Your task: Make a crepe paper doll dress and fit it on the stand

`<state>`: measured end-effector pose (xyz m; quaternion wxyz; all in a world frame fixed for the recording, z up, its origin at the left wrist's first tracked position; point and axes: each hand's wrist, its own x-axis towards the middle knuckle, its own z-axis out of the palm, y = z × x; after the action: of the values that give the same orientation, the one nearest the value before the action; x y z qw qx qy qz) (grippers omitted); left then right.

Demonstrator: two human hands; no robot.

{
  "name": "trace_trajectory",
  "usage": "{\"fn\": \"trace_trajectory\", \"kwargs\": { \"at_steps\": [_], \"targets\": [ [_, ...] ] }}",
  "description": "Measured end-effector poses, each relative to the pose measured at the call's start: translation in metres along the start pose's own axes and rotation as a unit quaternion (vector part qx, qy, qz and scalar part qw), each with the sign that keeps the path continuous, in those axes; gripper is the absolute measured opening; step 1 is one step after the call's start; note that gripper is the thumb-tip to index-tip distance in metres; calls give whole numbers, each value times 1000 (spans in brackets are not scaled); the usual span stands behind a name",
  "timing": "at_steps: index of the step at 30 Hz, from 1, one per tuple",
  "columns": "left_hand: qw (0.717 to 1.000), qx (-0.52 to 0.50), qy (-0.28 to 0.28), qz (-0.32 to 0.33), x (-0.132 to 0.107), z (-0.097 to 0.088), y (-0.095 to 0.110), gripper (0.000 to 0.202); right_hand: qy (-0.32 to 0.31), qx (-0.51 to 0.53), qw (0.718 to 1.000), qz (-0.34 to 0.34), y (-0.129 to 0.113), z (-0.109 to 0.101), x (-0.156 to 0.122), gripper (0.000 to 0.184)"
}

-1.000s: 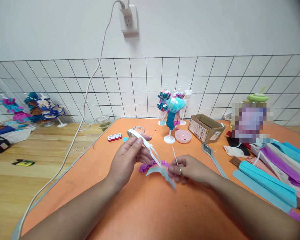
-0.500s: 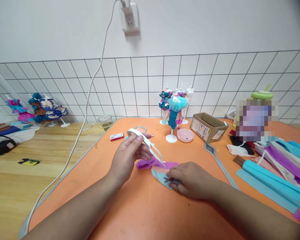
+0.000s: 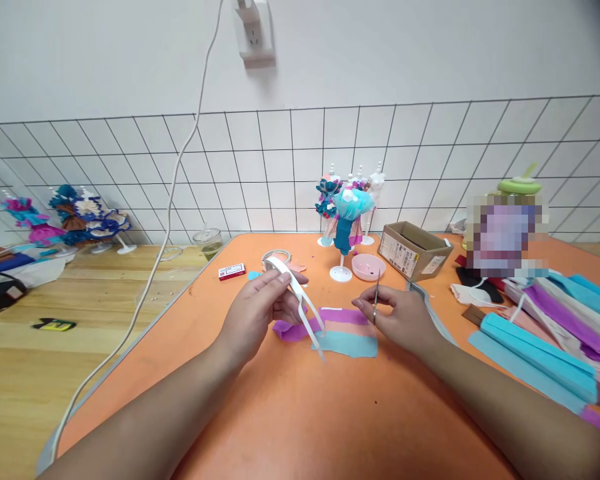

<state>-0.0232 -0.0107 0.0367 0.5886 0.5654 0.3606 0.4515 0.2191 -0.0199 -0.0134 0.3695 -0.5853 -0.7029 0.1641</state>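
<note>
My left hand (image 3: 257, 310) is closed around a roll of white tape (image 3: 279, 265), pinched between thumb and fingers. A loose white strip hangs from the roll down over the crepe paper. My right hand (image 3: 400, 313) grips small scissors (image 3: 378, 287), whose thin blades point up. Between the hands, layered crepe paper (image 3: 353, 343) in purple, peach and light blue lies flat on the table, with a short white strip along its far edge. A crumpled purple piece of paper (image 3: 289, 331) is beside it, under my left hand.
Doll stands with paper dresses (image 3: 347, 227) are behind, near a pink bowl (image 3: 369, 268) and a cardboard box (image 3: 415, 251). Crepe paper sheets (image 3: 540, 353) lie at the right. A small red-and-white box (image 3: 231, 272) is at the left. A white cable (image 3: 173, 193) hangs down the left side.
My right hand has lifted off the paper and moved up and right, turning the scissors upward. The layered paper now lies flat, uncovered. My left hand still holds the tape, its loose strip hanging lower.
</note>
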Motion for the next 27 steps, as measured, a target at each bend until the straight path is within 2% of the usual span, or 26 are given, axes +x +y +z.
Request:
{"fn": "trace_trajectory", "kwargs": {
  "at_steps": [1,3,5,7,9,10,12,16,18,21,25,27],
  "targets": [
    [1000,15,-1,-11,0,2,-1,33,-17,45,999,23,-4,-1,-2,20],
    [998,51,-10,-39,0,6,-3,35,-95,166,980,53,-12,-3,-7,27],
    [994,81,-27,-67,0,10,-6,35,-212,302,927,59,-18,-6,-12,36],
    [990,100,-45,-84,1,13,-9,34,-337,391,855,50,-22,-8,-16,43],
    [987,117,-63,-89,1,14,-12,36,-422,413,806,48,-25,-9,-18,46],
    [986,125,-68,-87,1,14,-13,39,-445,407,796,51,-27,-9,-19,46],
    [984,136,-76,-84,1,13,-14,44,-461,375,802,66,-30,-9,-20,42],
    [984,126,-92,-83,1,13,-17,45,-440,278,849,86,-35,-4,-22,31],
    [984,124,-99,-86,1,14,-18,48,-436,246,862,84,-35,-1,-23,27],
    [983,128,-98,-88,0,16,-19,56,-448,233,859,83,-33,3,-24,27],
    [983,136,-95,-84,-1,18,-17,67,-430,244,866,75,-28,2,-25,29],
    [983,137,-99,-78,-2,18,-16,67,-437,282,853,45,-25,-1,-24,33]
  ]
}}
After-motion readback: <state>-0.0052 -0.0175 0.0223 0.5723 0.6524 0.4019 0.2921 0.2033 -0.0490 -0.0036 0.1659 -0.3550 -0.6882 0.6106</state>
